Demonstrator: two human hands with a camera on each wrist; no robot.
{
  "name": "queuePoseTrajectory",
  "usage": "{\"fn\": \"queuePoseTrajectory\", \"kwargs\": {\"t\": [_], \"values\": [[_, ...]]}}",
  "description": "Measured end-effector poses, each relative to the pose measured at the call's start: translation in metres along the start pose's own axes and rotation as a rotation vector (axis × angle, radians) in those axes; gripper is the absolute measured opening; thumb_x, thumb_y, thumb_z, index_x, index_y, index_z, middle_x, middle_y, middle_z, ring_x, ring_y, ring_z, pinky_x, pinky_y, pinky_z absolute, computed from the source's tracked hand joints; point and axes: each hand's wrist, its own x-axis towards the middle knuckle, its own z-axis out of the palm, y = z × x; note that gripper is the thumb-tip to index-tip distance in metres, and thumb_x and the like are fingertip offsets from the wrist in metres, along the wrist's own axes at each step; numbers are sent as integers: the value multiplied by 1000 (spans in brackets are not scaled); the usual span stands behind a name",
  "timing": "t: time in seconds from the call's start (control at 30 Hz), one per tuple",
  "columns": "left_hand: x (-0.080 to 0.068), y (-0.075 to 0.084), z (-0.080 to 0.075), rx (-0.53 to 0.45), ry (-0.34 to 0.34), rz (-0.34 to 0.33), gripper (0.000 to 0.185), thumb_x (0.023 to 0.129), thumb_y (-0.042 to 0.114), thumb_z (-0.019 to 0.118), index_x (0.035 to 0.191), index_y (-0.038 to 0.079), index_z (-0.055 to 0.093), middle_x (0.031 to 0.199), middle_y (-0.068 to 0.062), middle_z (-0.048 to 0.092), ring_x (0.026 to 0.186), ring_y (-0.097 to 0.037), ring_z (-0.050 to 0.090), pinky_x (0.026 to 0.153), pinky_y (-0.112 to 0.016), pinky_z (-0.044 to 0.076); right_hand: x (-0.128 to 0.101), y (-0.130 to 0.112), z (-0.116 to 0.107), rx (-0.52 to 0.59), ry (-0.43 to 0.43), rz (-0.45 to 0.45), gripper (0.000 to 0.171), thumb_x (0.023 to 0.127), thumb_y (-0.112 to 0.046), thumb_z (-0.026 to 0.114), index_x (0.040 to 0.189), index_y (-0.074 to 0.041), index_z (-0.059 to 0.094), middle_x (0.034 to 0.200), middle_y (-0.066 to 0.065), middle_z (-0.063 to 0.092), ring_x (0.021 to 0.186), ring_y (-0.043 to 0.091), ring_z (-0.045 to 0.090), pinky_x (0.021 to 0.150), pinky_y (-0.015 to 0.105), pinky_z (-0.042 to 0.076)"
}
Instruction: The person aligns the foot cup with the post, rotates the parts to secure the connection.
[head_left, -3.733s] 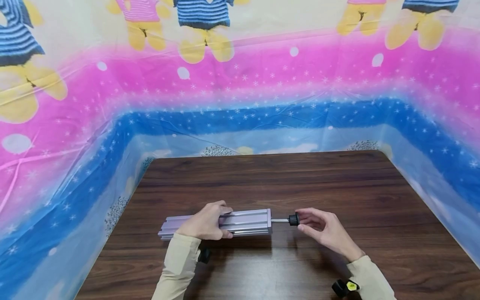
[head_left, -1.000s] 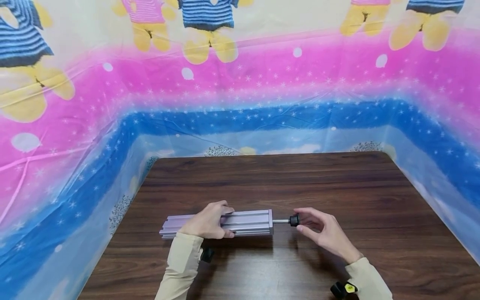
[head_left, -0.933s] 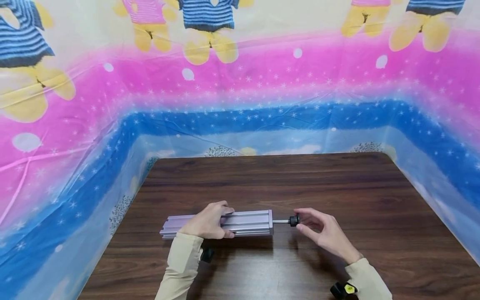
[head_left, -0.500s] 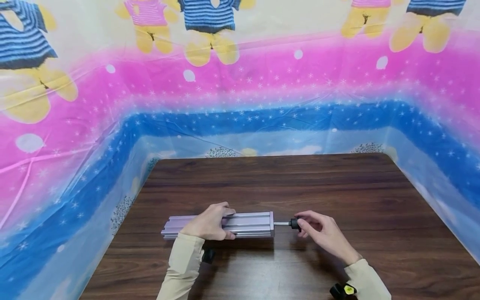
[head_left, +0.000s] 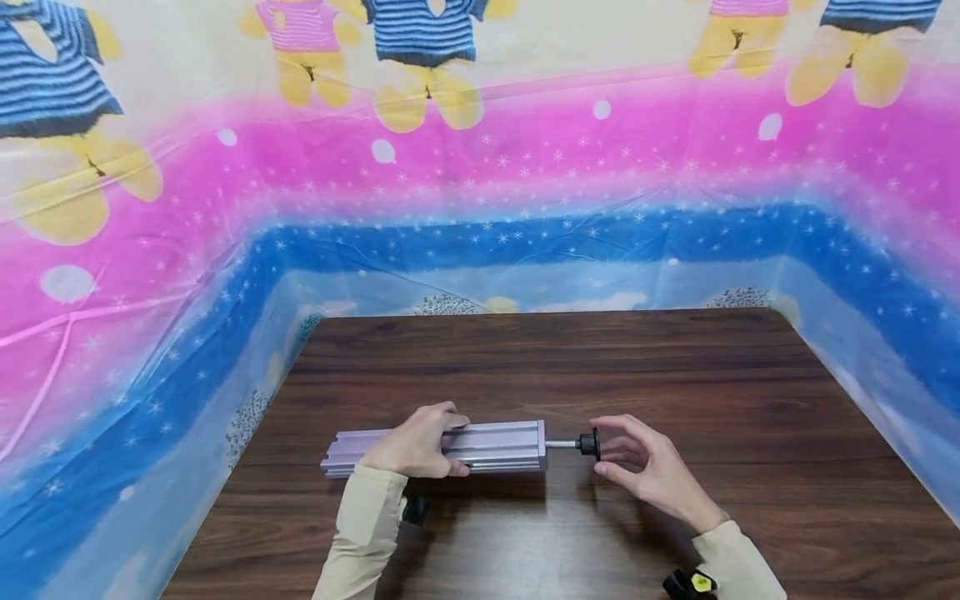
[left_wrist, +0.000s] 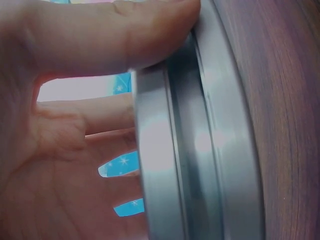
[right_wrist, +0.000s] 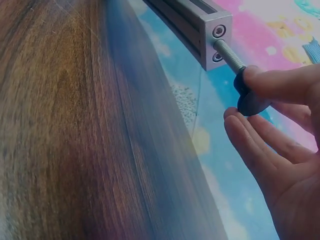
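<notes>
A silver aluminium extrusion profile (head_left: 498, 446) lies crosswise above the table, its grooves running lengthwise. My left hand (head_left: 416, 443) grips it near the middle, thumb on the near side and fingers over the far side; in the left wrist view the thumb (left_wrist: 125, 37) presses its grooved face. From the profile's right end plate (right_wrist: 216, 40), which bears two socket screws, sticks out a threaded rod (right_wrist: 230, 56). A black levelling foot (head_left: 588, 443) caps that rod. My right hand (head_left: 652, 467) holds the foot's round base by the rim between thumb and fingertips.
The dark wood-grain table (head_left: 525, 367) spreads under both hands. Behind it and along its sides hangs a pink and blue printed cloth (head_left: 525, 242). A black wrist device (head_left: 678, 583) with a yellow mark sits at the right sleeve.
Half a second ago my right thumb lay across the foot; now it has slid down to the foot's lower edge and the fingers have spread. My left hand keeps its grip on the profile.
</notes>
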Motion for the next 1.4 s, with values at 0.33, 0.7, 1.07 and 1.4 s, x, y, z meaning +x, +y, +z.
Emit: {"fn": "queuePoseTrajectory", "kwargs": {"t": [0.33, 0.7, 1.07, 1.4], "values": [[1, 2, -1, -2, 2, -19, 58, 76, 26, 88, 125, 1, 69, 105, -6, 59, 84, -16, 51, 78, -35, 47, 3, -2, -2, -48, 12, 24, 43, 93, -14, 74, 135, -14, 62, 118, 10, 71, 94, 11, 72, 82, 29, 59], [2, 6, -1, 7, 14, -8, 58, 75, 25, 89, 124, 0, 69, 100, -4, 57, 81, -16, 50, 76, -34, 46, 3, -7, -3, -48, -27, 195, 30, 102, -24, 61, 120, -1, 67, 90, 7, 74, 80, 20, 72, 75, 27, 57], [0, 4, -1, -18, 8, -17, 60, 75, 23, 88, 126, -2, 67, 110, -9, 61, 86, -16, 55, 81, -36, 50, 0, -4, -2, -7, -21, 103, 50, 97, -21, 69, 144, -18, 53, 132, 20, 62, 101, 17, 72, 82, 35, 59], [1, 4, 2, -31, -12, -23, 58, 78, 24, 87, 127, 0, 68, 109, -8, 61, 85, -16, 54, 79, -35, 49, 0, -1, -1, 2, 12, -7, 46, 91, -12, 76, 135, -16, 63, 119, 10, 71, 95, 15, 73, 83, 29, 58]]}}
